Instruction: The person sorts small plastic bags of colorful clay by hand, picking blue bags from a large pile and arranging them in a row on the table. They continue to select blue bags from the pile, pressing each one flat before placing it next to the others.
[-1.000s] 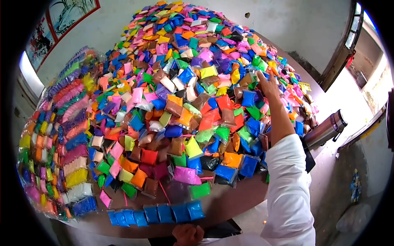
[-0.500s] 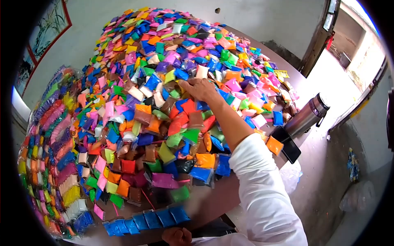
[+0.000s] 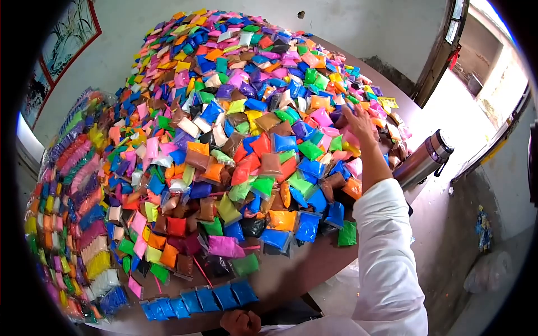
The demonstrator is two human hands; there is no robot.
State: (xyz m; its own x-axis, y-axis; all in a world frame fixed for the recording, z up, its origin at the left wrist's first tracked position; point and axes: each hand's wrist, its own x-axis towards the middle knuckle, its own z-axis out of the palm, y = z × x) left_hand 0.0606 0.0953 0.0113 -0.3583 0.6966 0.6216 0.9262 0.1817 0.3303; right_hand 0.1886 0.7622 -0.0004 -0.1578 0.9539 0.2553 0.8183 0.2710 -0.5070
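Observation:
My right hand (image 3: 360, 124) reaches over the right side of a large heap of small plastic packets (image 3: 269, 163) in many colours. Its fingers are stretched out and lie on or just above pink and purple packets, with nothing visible gripped. At the front table edge my left hand (image 3: 241, 322) is closed, and whatever may be inside it is hidden. Just beyond it lies a row of blue packets (image 3: 207, 299), side by side and overlapping. A green packet (image 3: 347, 233) lies left of my right forearm, near the heap's front edge.
Bundles of packets in clear bags (image 3: 84, 218) stand along the left. A steel thermos (image 3: 424, 159) stands at the table's right edge, beside my forearm. Clear plastic bags (image 3: 487, 273) lie on the floor at right. An open doorway (image 3: 459, 101) is at the far right.
My right hand has moved right across the heap, away from the middle packets. The green packet by the forearm now shows, and the arm covers the black item near the thermos. My left hand stays put.

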